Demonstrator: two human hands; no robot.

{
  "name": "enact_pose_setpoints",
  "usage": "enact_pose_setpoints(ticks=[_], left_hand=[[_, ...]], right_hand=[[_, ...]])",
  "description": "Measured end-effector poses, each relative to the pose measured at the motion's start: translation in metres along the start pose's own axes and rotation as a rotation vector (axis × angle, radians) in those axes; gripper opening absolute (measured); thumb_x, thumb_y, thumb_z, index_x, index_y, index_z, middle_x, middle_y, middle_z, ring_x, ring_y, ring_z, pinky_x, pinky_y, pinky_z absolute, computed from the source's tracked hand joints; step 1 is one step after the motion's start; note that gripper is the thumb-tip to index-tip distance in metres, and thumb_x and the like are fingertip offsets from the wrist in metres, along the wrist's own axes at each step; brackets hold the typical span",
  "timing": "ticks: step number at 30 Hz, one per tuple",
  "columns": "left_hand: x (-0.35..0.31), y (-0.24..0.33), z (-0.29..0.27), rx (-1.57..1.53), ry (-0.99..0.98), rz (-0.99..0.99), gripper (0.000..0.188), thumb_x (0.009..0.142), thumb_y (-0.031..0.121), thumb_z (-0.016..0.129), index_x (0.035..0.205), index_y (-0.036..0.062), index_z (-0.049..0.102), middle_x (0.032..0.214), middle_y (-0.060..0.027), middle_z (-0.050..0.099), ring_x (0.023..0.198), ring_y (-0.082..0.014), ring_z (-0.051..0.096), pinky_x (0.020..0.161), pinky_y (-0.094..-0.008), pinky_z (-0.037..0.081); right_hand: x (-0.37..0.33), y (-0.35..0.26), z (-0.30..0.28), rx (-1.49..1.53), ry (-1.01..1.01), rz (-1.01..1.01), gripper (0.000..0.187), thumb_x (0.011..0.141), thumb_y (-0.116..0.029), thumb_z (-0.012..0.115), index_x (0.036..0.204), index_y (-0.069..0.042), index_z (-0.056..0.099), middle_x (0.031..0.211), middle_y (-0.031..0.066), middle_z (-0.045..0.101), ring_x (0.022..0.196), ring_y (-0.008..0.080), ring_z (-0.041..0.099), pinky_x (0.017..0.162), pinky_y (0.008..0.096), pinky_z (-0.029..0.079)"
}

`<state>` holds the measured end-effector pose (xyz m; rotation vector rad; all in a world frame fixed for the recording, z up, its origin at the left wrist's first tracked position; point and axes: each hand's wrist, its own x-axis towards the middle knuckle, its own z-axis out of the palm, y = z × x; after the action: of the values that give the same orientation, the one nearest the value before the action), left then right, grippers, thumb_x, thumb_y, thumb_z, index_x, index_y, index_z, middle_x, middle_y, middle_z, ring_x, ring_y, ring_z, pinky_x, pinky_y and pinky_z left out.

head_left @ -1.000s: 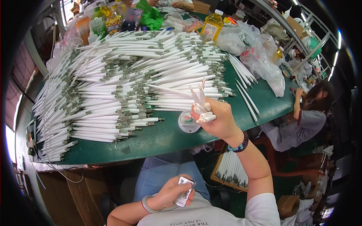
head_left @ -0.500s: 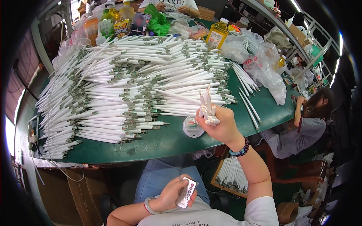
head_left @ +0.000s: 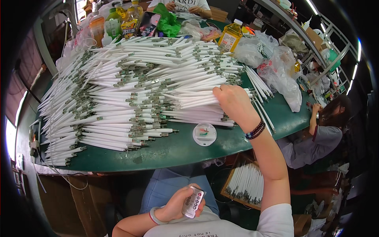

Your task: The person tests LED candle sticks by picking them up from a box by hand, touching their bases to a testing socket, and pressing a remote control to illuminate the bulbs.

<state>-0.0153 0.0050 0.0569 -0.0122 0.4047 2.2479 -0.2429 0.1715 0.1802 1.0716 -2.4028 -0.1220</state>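
Observation:
Down by my lap, my left hand (head_left: 180, 201) is closed around a small white remote control (head_left: 193, 202) with a column of buttons facing up. My right hand (head_left: 235, 104) reaches over the table, fingers closed on the right-hand ends of a bunch of white tubes (head_left: 195, 96). These lie level along the top of a large pile of like tubes (head_left: 108, 106), each with a greenish metal-tipped end. My palm hides the ends being held. Below this hand, near the table edge, sits a round white dish-like piece (head_left: 205, 134) with small coloured wires in it.
Several loose tubes (head_left: 258, 85) lie right of the pile on the green table (head_left: 154, 156). Bottles (head_left: 231, 36) and plastic bags (head_left: 282, 71) stand behind. A box of tubes (head_left: 246, 181) is below the table at right. One person (head_left: 323, 126) sits at right, another across.
My right hand has turned over and lowered the upright bunch of tubes flat onto the pile, uncovering the round white piece. My left hand stays with the remote control, tilted slightly.

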Motion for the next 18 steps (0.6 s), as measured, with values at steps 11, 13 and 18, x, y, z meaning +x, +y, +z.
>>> enact_pose_setpoints(ticks=[11,13,18], left_hand=[[0.004,0.003,0.0,-0.034,0.024,0.015,0.026,0.085,0.031,0.037,0.092,0.0062,0.043,0.069,-0.0165,0.052,0.054,-0.0219,0.055,0.047,-0.0298,0.046],[0.006,0.003,0.001,-0.076,0.006,0.014,0.021,0.087,0.023,0.033,0.092,0.0045,0.041,0.071,-0.0157,0.053,0.055,-0.0203,0.055,0.049,-0.0295,0.046],[0.007,0.001,0.004,-0.056,0.019,0.0,0.02,0.087,0.021,0.032,0.091,0.0038,0.041,0.071,-0.0152,0.053,0.055,-0.0203,0.054,0.049,-0.0293,0.046]], right_hand=[[-0.04,-0.012,-0.034,1.207,0.349,0.545,0.013,0.078,-0.01,0.059,0.083,0.002,0.058,0.073,0.0039,0.058,0.067,0.0081,0.053,0.06,0.0217,0.042],[-0.047,-0.017,-0.033,1.166,0.314,0.57,0.014,0.077,-0.008,0.06,0.088,0.002,0.057,0.076,0.006,0.058,0.072,0.0102,0.054,0.065,0.0228,0.044],[-0.054,-0.035,-0.025,1.085,0.374,0.551,0.016,0.073,-0.003,0.064,0.087,0.002,0.059,0.07,0.0046,0.059,0.061,0.0075,0.054,0.053,0.0196,0.042]])
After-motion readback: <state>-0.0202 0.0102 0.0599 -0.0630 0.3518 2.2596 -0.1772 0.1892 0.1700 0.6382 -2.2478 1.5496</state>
